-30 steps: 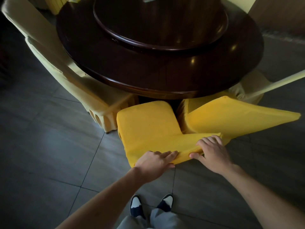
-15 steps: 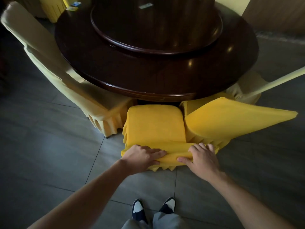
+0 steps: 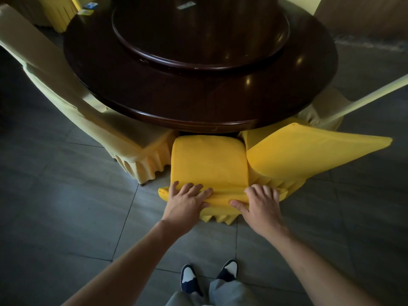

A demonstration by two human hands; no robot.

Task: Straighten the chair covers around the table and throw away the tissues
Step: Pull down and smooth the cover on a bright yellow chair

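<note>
Chair (image 3: 209, 160) now pushed squarer under table (image 3: 198, 102); left hand (image 3: 187, 200) and right hand (image 3: 261, 204) fingers clamp its backrest cover, which over-tugging could skew.

A round dark wooden tabletop (image 3: 154, 89) spreads beyond the hands, carrying a raised turntable (image 3: 198, 40) at its centre. Grey floor tiles (image 3: 66, 206) lie below the hands, where two dark shoes with white toes (image 3: 189, 280) stand side by side.

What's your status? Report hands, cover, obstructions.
Left hand and right hand gripping top of yellow chair cover. Chair at table. No tissues visible.
</note>
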